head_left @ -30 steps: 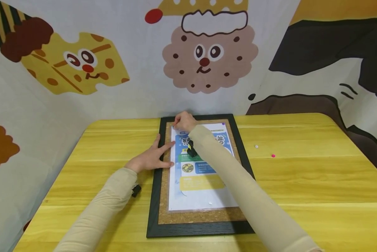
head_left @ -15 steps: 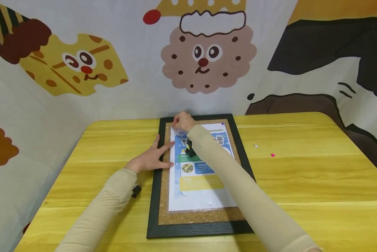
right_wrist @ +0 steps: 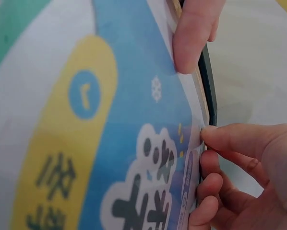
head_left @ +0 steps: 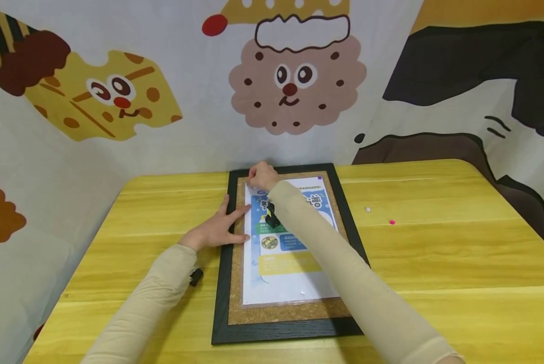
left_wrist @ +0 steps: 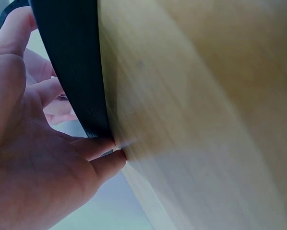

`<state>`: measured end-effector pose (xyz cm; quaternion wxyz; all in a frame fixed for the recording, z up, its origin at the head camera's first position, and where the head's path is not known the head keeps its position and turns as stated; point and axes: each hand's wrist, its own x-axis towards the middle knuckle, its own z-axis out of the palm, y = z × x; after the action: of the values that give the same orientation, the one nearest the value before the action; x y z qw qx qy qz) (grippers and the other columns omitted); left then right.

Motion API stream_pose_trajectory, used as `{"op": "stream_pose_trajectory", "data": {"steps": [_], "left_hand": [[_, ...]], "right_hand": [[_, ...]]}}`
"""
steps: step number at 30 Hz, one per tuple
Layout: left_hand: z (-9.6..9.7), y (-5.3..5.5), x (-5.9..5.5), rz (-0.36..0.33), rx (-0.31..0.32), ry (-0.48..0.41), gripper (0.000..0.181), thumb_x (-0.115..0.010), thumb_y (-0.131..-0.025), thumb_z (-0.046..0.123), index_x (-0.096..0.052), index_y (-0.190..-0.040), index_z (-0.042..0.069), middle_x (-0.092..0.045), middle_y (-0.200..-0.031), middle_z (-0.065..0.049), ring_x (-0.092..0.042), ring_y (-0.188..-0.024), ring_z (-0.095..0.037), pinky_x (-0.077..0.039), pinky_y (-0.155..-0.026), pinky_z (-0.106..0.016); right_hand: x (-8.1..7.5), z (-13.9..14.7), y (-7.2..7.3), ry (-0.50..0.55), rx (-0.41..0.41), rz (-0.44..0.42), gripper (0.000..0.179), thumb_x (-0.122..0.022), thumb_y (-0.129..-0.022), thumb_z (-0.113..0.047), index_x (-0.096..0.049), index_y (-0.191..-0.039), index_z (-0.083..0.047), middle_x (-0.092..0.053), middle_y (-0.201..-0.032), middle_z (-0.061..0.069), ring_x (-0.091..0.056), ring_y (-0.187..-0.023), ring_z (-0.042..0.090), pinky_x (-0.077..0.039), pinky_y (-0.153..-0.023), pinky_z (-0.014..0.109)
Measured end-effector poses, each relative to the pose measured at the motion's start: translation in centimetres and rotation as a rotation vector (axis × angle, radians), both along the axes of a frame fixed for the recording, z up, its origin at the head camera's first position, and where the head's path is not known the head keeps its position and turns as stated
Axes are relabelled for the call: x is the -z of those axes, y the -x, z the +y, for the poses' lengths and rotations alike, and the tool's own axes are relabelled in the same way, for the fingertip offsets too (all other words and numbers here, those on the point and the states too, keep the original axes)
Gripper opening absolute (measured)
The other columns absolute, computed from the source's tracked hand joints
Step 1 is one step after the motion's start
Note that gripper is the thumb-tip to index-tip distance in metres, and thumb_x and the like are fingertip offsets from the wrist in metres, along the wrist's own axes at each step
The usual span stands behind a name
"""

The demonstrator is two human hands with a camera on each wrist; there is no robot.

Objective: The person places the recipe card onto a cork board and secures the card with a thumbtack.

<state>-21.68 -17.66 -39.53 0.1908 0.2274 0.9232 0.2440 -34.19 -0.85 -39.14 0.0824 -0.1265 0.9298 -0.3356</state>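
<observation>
A printed poster (head_left: pixel 272 289) lies on a black-framed cork board (head_left: pixel 235 316). My right hand (head_left: pixel 263 177) is at the poster's top left corner. In the right wrist view, that hand's thumb and curled fingers (right_wrist: pixel 230 136) pinch a tiny thing, apparently a pushpin, almost wholly hidden by the fingertips. My left hand (head_left: pixel 214 230) spreads across the frame's left side, with fingertips on the poster's left edge. Seen from the left wrist, the left hand (left_wrist: pixel 42 158) rests against the black frame (left_wrist: pixel 74 62). A purple pushpin (head_left: pixel 319 178) sits at the poster's top right corner.
On the wooden table (head_left: pixel 458 253), right of the board, lie a white pushpin (head_left: pixel 368 209) and a pink pushpin (head_left: pixel 392 222). A small clear pin (head_left: pixel 302 293) is near the poster's bottom. Behind the table hangs a cartoon-printed cloth (head_left: pixel 199 141).
The head view has shifted slightly. Both hands stay in nearly the same places on the board, the right one still at the top left corner.
</observation>
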Motion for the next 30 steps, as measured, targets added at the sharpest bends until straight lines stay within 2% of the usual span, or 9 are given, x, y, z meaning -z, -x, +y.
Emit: {"op": "stream_pose_trajectory", "data": {"steps": [7,12,20,30], "left_hand": [[0.09,-0.06,-0.12,-0.006,-0.005,-0.005,0.083,-0.065,-0.091,0.041,-0.022,-0.155,0.012,0.019,-0.151,-0.035,-0.018,-0.133,-0.058,-0.03,-0.1,-0.064],[0.16,-0.07,-0.18,-0.003,-0.002,0.002,0.082,-0.066,-0.091,0.041,-0.022,-0.155,0.012,0.018,-0.15,-0.036,-0.018,-0.134,-0.058,-0.031,-0.1,-0.064],[0.18,-0.21,-0.25,-0.013,-0.009,0.005,0.083,-0.066,-0.091,0.041,-0.022,-0.155,0.011,0.019,-0.151,-0.035,-0.015,-0.134,-0.058,-0.03,-0.1,-0.066],[0.21,-0.14,-0.2,-0.013,-0.01,0.007,0.083,-0.065,-0.091,0.041,-0.021,-0.155,0.012,0.019,-0.151,-0.035,-0.015,-0.134,-0.058,-0.03,-0.099,-0.065]], "right_hand": [[-0.21,0.07,-0.11,0.0,-0.003,-0.011,0.009,-0.068,-0.087,-0.011,-0.068,-0.079,-0.008,-0.064,-0.081,0.004,-0.056,-0.075,0.018,-0.043,-0.068,0.029],[0.1,0.0,-0.07,0.014,0.01,-0.015,0.013,-0.068,-0.087,-0.011,-0.066,-0.074,-0.008,-0.062,-0.076,0.004,-0.054,-0.071,0.018,-0.042,-0.064,0.028],[0.25,-0.33,-0.21,-0.025,0.015,0.007,0.019,-0.064,-0.086,-0.009,-0.059,-0.068,-0.011,-0.056,-0.068,0.002,-0.05,-0.063,0.018,-0.038,-0.058,0.029],[0.45,-0.23,-0.32,-0.019,0.037,0.024,0.018,-0.063,-0.087,-0.014,-0.061,-0.07,-0.011,-0.056,-0.068,0.002,-0.051,-0.064,0.019,-0.038,-0.058,0.03]]}}
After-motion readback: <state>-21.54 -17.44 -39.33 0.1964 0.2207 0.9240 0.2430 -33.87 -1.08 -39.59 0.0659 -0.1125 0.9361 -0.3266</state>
